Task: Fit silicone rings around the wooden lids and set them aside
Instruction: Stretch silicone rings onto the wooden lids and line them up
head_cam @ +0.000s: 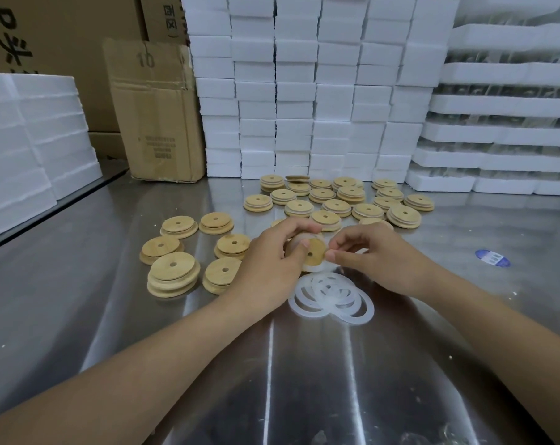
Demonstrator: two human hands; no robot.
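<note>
Head view shows me both hands meeting over the middle of the steel tabletop (79,316). My left hand (269,268) has its grip closed around a wooden lid (314,252) held tilted on edge, thumb pressed on the face near the centre hole, fingers curled over the top rim. My right hand (365,258) pinches at the lid's right rim with thumb and forefinger; a pale silicone ring (306,267) shows along the lid's lower rim, though I cannot tell how much of it is seated.

Just beneath the hands, toward the near edge, lies a loose heap of white silicone rings (331,298), overlapping flat on the tabletop. Toward the left edge sits a group of bare lids (176,271), some stacked two or three high. Toward the far edge, beyond my hands, a larger cluster of lids (346,200) is spread out, several with a pale band around the rim.

Along the far edge stand stacks of white foam blocks (304,91), with a cardboard box (156,114) to their left. A blue oval sticker (492,258) lies toward the right edge.
</note>
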